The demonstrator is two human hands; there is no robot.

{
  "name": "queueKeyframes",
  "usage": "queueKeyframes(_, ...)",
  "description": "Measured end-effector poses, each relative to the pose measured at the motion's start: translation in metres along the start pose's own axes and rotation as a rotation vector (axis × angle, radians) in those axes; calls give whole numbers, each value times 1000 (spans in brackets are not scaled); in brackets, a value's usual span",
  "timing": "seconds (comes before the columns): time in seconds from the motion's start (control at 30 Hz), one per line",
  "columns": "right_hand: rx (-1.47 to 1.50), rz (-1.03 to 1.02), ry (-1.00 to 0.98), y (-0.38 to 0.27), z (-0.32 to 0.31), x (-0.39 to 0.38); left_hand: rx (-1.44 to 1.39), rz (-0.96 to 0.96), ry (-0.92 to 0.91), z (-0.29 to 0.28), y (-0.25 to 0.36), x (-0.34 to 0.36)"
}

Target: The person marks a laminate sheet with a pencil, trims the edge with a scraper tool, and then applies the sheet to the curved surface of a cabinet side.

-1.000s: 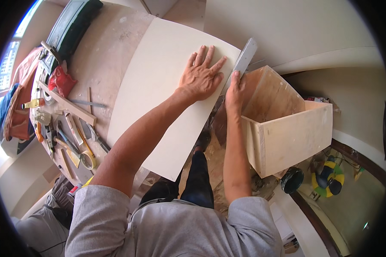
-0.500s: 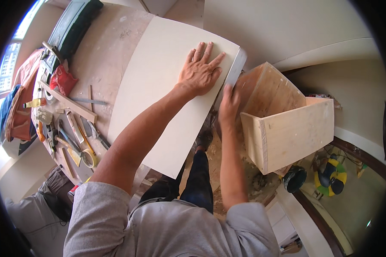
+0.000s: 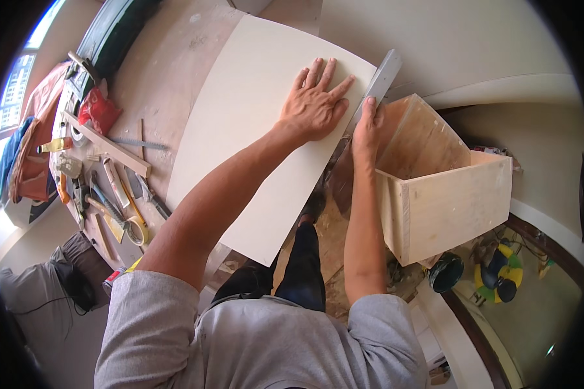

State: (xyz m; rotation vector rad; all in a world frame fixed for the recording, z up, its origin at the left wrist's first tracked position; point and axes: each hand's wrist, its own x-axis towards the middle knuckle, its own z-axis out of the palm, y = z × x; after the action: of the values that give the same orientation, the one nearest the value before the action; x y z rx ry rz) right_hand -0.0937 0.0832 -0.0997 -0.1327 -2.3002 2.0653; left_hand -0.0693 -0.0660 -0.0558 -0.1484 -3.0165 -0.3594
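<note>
A large cream-white board [image 3: 240, 123] lies across the worktable, its right edge sticking out past the table's side. My left hand [image 3: 316, 104] rests flat on the board near that edge, fingers spread. Along the same edge, my right hand [image 3: 368, 129] grips a long, light grey flat bar [image 3: 384, 70], thumb on top. The bar's far end reaches up beyond the board's far right corner. My palm hides its lower part, and whether its underside touches the board's edge I cannot tell.
An open wooden box [image 3: 457, 207] stands close to the right of my forearm. To the left, the worktable [image 3: 175, 58] carries a wooden strip [image 3: 110, 146], a tape roll [image 3: 136, 231], a red bag [image 3: 99, 111] and several hand tools. A dark bucket [image 3: 446, 271] is below the box.
My right hand has slid the grey bar away from me along the board's edge, so its end now passes the corner. My left hand stays flat on the board.
</note>
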Motion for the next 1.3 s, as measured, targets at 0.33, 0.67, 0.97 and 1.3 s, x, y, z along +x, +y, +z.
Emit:
queueKeyframes(0.33,109,128,-110,2,-9,-88,7,8,29,3,-1,-2)
queueKeyframes(0.67,58,155,-112,0,-22,-235,7,8,84,7,6,3)
queueKeyframes(0.97,49,217,24,-2,-52,-232,-86,-97,63,-31,5,-128)
queueKeyframes(1.3,100,140,-76,-7,-4,-121,103,-177,-144,-42,-12,-228)
